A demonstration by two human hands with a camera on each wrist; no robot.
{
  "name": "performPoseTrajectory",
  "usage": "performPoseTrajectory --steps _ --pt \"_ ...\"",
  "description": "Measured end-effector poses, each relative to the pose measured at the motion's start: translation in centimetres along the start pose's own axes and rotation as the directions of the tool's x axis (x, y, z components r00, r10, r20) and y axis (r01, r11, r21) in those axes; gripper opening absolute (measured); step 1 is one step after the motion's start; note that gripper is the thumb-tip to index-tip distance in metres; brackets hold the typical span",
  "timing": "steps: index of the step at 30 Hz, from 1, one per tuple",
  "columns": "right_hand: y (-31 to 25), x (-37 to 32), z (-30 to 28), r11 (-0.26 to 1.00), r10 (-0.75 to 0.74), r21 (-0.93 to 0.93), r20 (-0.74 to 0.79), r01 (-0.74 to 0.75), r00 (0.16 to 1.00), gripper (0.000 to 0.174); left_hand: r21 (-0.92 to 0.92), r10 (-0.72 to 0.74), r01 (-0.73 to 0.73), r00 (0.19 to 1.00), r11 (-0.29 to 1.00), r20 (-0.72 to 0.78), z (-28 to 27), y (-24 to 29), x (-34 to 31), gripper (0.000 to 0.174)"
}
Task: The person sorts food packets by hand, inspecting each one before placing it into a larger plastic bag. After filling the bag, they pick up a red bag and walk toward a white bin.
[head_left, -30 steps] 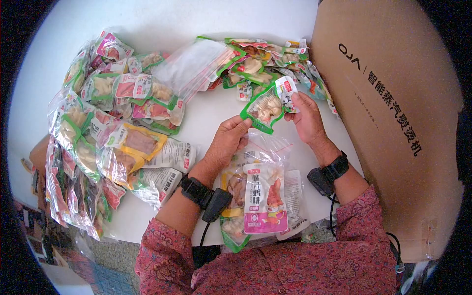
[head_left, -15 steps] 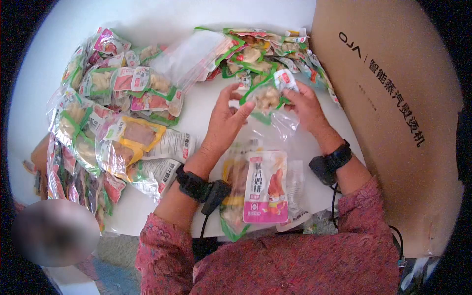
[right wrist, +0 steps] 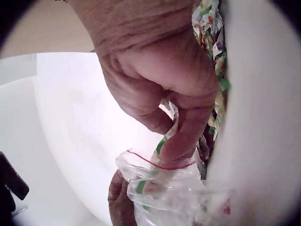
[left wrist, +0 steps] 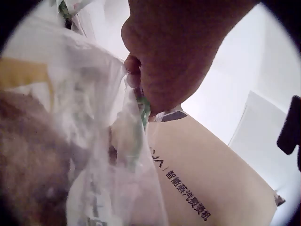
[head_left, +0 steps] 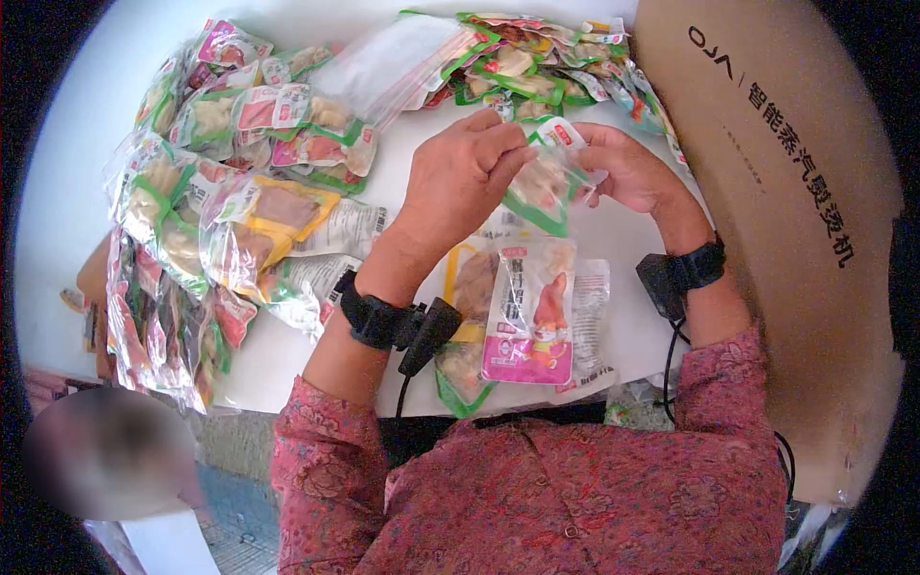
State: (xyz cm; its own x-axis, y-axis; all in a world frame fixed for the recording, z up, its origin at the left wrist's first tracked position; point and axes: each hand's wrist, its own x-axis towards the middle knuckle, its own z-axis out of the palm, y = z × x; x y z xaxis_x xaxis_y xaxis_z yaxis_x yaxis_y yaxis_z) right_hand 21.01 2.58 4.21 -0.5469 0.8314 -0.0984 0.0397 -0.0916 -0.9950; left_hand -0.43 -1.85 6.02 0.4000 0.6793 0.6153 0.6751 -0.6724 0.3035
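"White table (head_left: 628, 307), tall cardboard box (head_left: 776, 287) along its right edge. Hands?"

"Left hand (head_left: 460, 172): fingers curled, looks clamped on the lip of a clear zip bag (right wrist: 176, 200); fingertips partly hidden. Right hand (head_left: 628, 168): thumb and finger pinched on a green-edged food pouch (head_left: 540, 187)."

"Pouch where?"

"Held up between both hands, over the table's middle, at the bag's mouth. Can't tell how far inside."

"Main risk?"

"Snagging, I'd say. Pouch corner could catch the red zip line (right wrist: 162, 167) if the mouth isn't held wide. Film looks thin and limp, so a hard push might fold it over or pull it out of the left fingers."

"Anything else?"

"Crowding. Pink-and-white chicken pouch (head_left: 529, 311) and yellow-bordered pouch (head_left: 471, 287) lie below, toward the near edge. If they don't settle flat, closing could be tight. And they're close enough to that edge that a sharp tug toward the body might slide them off."

"Left-side pile of bagged pouches (head_left: 240, 201)?"

"Near the left forearm. A wide elbow swing could knock it."
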Motion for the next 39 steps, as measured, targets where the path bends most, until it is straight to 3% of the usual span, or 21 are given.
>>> performPoseTrajectory --steps 4,8,10,11,12,13,14,18,21,26,27,29,30,31,32,33,34,35,36,37,39 --pt "-1.8 -0.5 1.1 0.977 0.076 -0.203 0.061 -0.062 0.995 0.036 -0.049 0.03 -0.031 0.999 0.998 -0.016 -0.4 0.4 0.7 0.015" --pt "-1.5 1.4 0.1 0.933 0.114 -0.358 0.222 -0.028 0.968 0.033 -0.074 -0.004 0.016 0.988 0.997 0.153 -1.1 1.1 1.6 0.018" --pt "-2.3 2.1 0.9 0.806 0.059 -0.563 0.384 0.183 0.921 0.032 -0.071 -0.008 0.023 0.979 0.997 0.206 -1.3 1.5 2.1 0.018" --pt "-1.7 3.0 0.7 0.81 0.059 -0.557 0.385 0.181 0.921 0.032 -0.12 -0.002 0.027 0.978 0.992 0.206 -1.3 1.7 2.3 0.018" --pt "-0.5 4.4 0.4 0.64 -0.231 -0.467 0.64 0.61 0.732 0.031 -0.167 0.005 0.03 0.979 0.985 0.205 -1.3 1.8 2.5 0.017" --pt "0.0 5.0 0.7 0.336 -0.414 -0.258 0.824 0.906 0.388 0.029 -0.164 0.003 0.032 0.978 0.986 0.209 -1.3 1.8 2.7 0.017" --pt "0.3 5.2 0.8 0.337 -0.418 -0.254 0.822 0.907 0.386 0.029 -0.164 0.036 -0.009 0.986 0.986 0.165 -1.2 1.9 2.9 0.017" --pt "0.4 5.1 3.3 0.643 -0.191 -0.383 0.758 0.663 0.623 0.025 -0.18 0.006 0.007 0.997 0.984 0.071 -0.5 2.1 2.8 0.017" --pt "0.8 4.6 5.1 0.797 0.038 -0.461 0.685 0.392 0.727 0.023 -0.239 0.001 -0.009 0.999 0.971 -0.034 0.7 1.9 2.5 0.018" --pt "-0.7 3.6 5.6 0.823 0.44 -0.555 0.489 -0.12 0.753 0.02 -0.234 -0.154 0.137 0.986 0.962 -0.055 1.3 0.7 1.5 0.021" --pt "-1.3 3.5 4.6 0.808 0.442 -0.576 0.457 -0.122 0.772 0.02 -0.225 -0.204 0.19 0.978 0.956 -0.042 1.6 0.2 1.5 0.022" --pt "-1.3 3.4 1.7 0.989 0.147 -0.078 0.432 -0.126 0.89 0.027 -0.307 -0.225 0.194 0.972 0.932 -0.066 2.4 -0.4 0.9 0.022" --pt "-0.8 2.8 0.1 0.999 -0.017 0.038 0.238 0.008 0.971 0.026 -0.345 -0.274 0.251 0.962 0.904 -0.019 2.9 -0.8 0.8 0.022" --pt "-0.2 2.4 -1.6 1.0 -0.026 0.008 0.214 0.025 0.976 0.026 -0.376 -0.323 0.313 0.946 0.872 0.037 3.5 -1.4 0.7 0.023" --pt "0.6 1.9 -3.2 0.985 -0.06 -0.169 -0.103 0.042 0.993 0.027 -0.392 -0.302 0.286 0.953 0.874 0.023 4.1 -2.0 0.5 0.023" --pt "1.5 1.4 -4.7 0.944 -0.14 -0.329 -0.397 0.001 0.907 0.03 -0.474 -0.348 0.349 0.933 0.808 0.093 4.8 -2.7 0.2 0.019" --pt "2.6 0.6 -6.7 0.941 -0.149 -0.338 -0.409 0.002 0.9 0.03 -0.542 -0.386 0.414 0.906 0.732 0.171 5.1 -2.9 0.1 0.015" --pt "3.7 -0.4 -8.6 0.715 -0.413 -0.698 -0.451 -0.025 0.791 0.032 -0.549 -0.375 0.403 0.911 0.732 0.169 5.1 -2.8 0.1 0.015" --pt "3.5 -1.2 -8.8 0.369 -0.651 -0.919 -0.359 -0.135 0.669 0.034 -0.638 -0.401 0.457 0.883 0.62 0.242 5.1 -2.7 0.0 0.016" --pt "3.5 -1.7 -8.9 0.365 -0.652 -0.921 -0.36 -0.14 0.668 0.034 -0.707 -0.417 0.506 0.851 0.493 0.319 5.2 -2.6 -0.2 0.016" --pt "2.8 -2.8 -8.6 0.017 -0.821 -0.933 -0.218 -0.359 0.528 0.041 -0.727 -0.415 0.517 0.843 0.452 0.342 5.5 -2.7 -0.6 0.015"
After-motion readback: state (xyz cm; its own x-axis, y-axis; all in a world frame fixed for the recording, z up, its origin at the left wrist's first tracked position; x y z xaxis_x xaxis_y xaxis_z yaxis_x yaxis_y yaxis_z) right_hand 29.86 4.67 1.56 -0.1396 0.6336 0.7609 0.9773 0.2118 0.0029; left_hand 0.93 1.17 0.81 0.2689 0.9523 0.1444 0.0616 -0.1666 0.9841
